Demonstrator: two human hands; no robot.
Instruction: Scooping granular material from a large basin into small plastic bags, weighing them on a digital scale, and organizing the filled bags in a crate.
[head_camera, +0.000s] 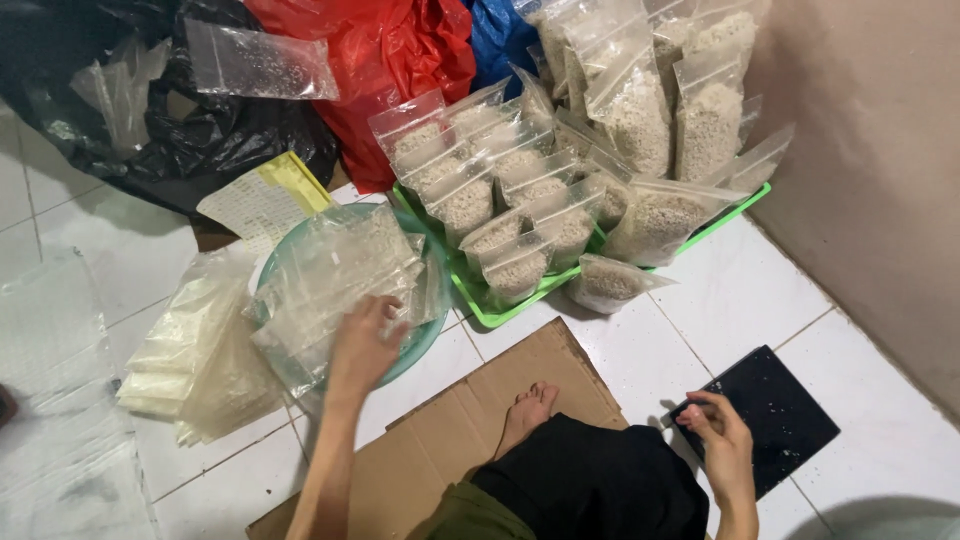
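Left hand (365, 345), centre-left of frame: fingers spread, resting on empty clear bags (335, 280) piled in green basin (420, 335); nothing clamped.
Right hand (718, 435), lower right: fingers curled, pinching near edge of black flat board (775, 410) lying on white tile floor (740, 290).
Filled bags (520, 190) standing in green tray (495, 315), upper centre.

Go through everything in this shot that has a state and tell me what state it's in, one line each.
Left hand: open, fingers resting on the pile of empty clear plastic bags.
Right hand: fingers closed on the edge of the flat black square plate.
Round green plastic basin: heaped with the empty bags.
Green plastic tray: packed with filled clear bags of pale grain, standing upright.
One filled bag: lying on the floor tiles beside the tray.
Brown cardboard sheet: flattened on the floor.
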